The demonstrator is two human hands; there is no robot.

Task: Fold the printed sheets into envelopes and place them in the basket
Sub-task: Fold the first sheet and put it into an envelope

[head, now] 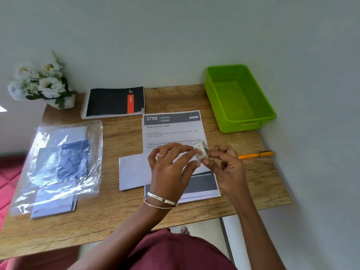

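Printed sheets (173, 131) lie stacked mid-table, between the plastic bag of envelopes (58, 166) at my left and the green basket (241, 100) at far right. A white envelope (134, 170) rests across them. My left hand (171, 168) and right hand (226, 164) both pinch a small white object (200, 152) above the stack.

Home desk corner, not an office. Small wood-grain bench (120, 215) pushed into the angle of two plain pale walls (175, 36). White artificial flowers in a white pot (41, 82) at its back left corner, spiral notebook (115, 102) beside them. Pink quilted bedding or cushion (9, 178) at the left edge. Stationery about: orange pen (255, 154), green plastic basket (239, 98).
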